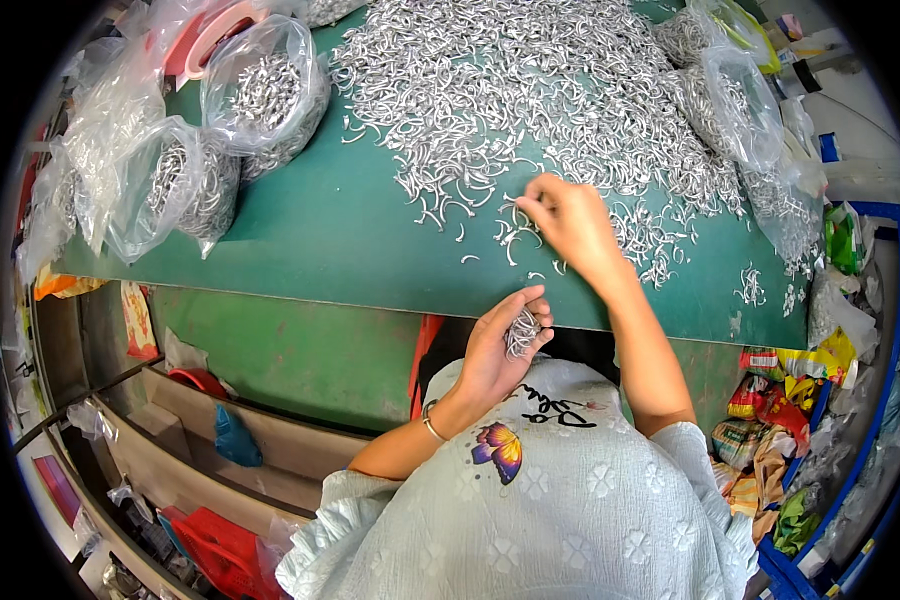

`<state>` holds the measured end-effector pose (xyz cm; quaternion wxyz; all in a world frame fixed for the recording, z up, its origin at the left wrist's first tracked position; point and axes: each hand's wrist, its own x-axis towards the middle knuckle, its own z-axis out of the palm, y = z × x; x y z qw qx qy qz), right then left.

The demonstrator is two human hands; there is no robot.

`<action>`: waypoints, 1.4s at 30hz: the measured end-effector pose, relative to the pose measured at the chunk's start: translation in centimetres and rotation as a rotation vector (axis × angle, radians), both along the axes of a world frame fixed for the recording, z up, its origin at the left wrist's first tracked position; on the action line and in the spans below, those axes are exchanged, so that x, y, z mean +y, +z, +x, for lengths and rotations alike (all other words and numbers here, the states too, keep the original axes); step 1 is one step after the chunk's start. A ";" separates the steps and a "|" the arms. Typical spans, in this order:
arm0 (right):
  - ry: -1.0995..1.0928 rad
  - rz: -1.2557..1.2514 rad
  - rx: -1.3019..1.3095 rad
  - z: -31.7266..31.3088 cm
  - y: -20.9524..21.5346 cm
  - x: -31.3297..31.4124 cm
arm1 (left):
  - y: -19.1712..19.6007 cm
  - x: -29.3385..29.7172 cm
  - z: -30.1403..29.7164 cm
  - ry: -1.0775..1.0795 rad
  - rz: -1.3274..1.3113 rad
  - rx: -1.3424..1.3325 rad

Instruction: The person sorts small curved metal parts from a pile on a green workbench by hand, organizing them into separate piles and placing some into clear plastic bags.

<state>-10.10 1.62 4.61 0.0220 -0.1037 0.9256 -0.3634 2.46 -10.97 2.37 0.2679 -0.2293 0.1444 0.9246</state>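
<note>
My left hand [495, 345] is cupped at the table's front edge, palm up, its fingers curled round a small heap of curved silver metal pieces [521, 335]. Farther forward and to the right, my right hand [570, 222] is over the table with thumb and fingertips pinched together. Whether a piece is between those fingertips cannot be made out. Beside them lie a few loose curved pieces [511, 240]. Beyond, a broad spread pile [530, 80] of the same pieces covers the far part of the green table [330, 230].
Clear plastic bags of metal pieces stand at the left, one open bag [270, 95] behind another bag [185, 185]. More filled bags [735, 110] line the right edge. Below left is a brown shelf unit [300, 465] with a red basket [225, 550]. Colourful packets [770, 400] crowd the lower right.
</note>
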 end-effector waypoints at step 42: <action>-0.044 0.534 0.048 5.9 -0.3 1.1 | 0.5 0.4 -0.1 -0.017 0.012 -0.006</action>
